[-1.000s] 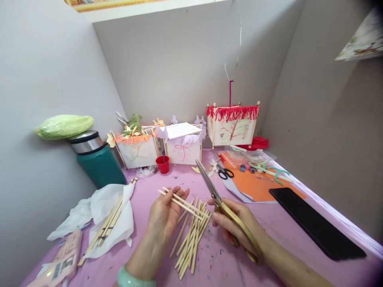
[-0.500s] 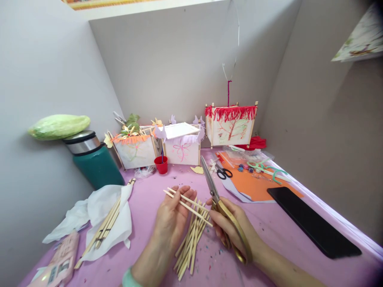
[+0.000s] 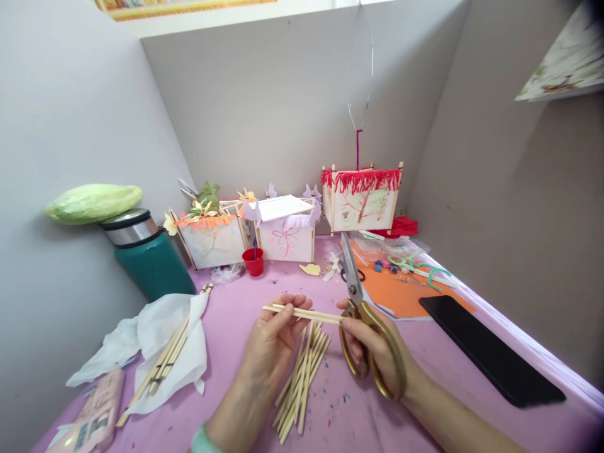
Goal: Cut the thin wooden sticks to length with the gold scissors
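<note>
Lilac cloth (image 3: pixel 226 327) covers the table between grey walls. At the far left, a pale green gourd (image 3: pixel 94 202) lies atop a teal bottle (image 3: pixel 153 267); nearer, banded sticks (image 3: pixel 175 346) rest on white tissue (image 3: pixel 193 352). Left hand (image 3: pixel 274 340) pinches one end of two thin wooden sticks (image 3: pixel 311 313), held above a loose pile of sticks (image 3: pixel 302 384). Right hand (image 3: pixel 372 343) grips brass-handled scissors (image 3: pixel 361 307), blades upward, fingertips at the two sticks' other end. Rightward lie an orange sheet (image 3: pixel 401 299) and a black slab (image 3: pixel 491 349).
</note>
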Tool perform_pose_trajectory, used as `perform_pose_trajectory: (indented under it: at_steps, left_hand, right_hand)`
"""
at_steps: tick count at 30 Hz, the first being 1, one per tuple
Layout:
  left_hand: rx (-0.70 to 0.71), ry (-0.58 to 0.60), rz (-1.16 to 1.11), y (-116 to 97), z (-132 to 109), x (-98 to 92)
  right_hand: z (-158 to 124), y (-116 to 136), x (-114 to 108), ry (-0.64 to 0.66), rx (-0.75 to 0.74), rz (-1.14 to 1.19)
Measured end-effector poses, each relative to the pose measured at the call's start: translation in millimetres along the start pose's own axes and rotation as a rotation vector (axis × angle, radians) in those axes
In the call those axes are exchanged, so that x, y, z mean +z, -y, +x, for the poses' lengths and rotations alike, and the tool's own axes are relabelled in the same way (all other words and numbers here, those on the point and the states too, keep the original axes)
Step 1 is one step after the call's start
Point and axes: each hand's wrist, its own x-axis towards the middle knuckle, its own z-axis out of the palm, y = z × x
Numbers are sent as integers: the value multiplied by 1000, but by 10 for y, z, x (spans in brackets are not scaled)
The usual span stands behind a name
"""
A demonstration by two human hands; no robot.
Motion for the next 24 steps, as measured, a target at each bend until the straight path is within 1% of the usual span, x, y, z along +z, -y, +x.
perform_pose_trajectory:
  at_steps: [2, 4, 7, 10, 12, 13, 15, 16, 17, 18, 19, 20, 22, 24]
  left_hand:
    - [-47, 36, 44, -34, -9, -2]
    - [-111, 70, 82, -94, -15, -1]
    - [-280, 135, 189, -196, -23, -3]
    - [-388, 205, 434, -244, -50, -20]
    - [-437, 268, 575, -230, -86, -29]
    - [-487, 316, 626, -211, -109, -30]
    - [-605, 433, 688, -153, -155, -19]
    - [-645, 474, 709, -116, -174, -9]
    - [-657, 488, 724, -77, -186, 2]
    - [-642, 473, 727, -39, -190, 10]
    - [-602, 434, 720, -6, -185, 13]
    - [-558, 393, 700, 21, -172, 11]
    - [-488, 319, 631, 43, -125, -9]
    - [-427, 256, 546, 24, -71, -42]
  right_hand:
    - [38, 31, -83, -9, -7, 70]
    - [67, 71, -182, 13, 15, 125]
    - [84, 147, -330, 129, 71, 126]
    - [59, 208, -415, 259, 100, 38]
    - [24, 225, -410, 326, 115, -18]
    - [4, 225, -388, 360, 122, -38]
    - [-30, 209, -319, 419, 136, -74]
    - [-41, 194, -278, 440, 145, -91]
    - [-45, 175, -240, 449, 154, -110]
    - [-42, 154, -207, 444, 164, -132]
    - [-30, 132, -186, 423, 168, -164]
    - [-11, 108, -177, 373, 156, -213]
    - [44, 62, -201, 216, 69, -377]
    - [103, 19, -264, 47, -78, -600]
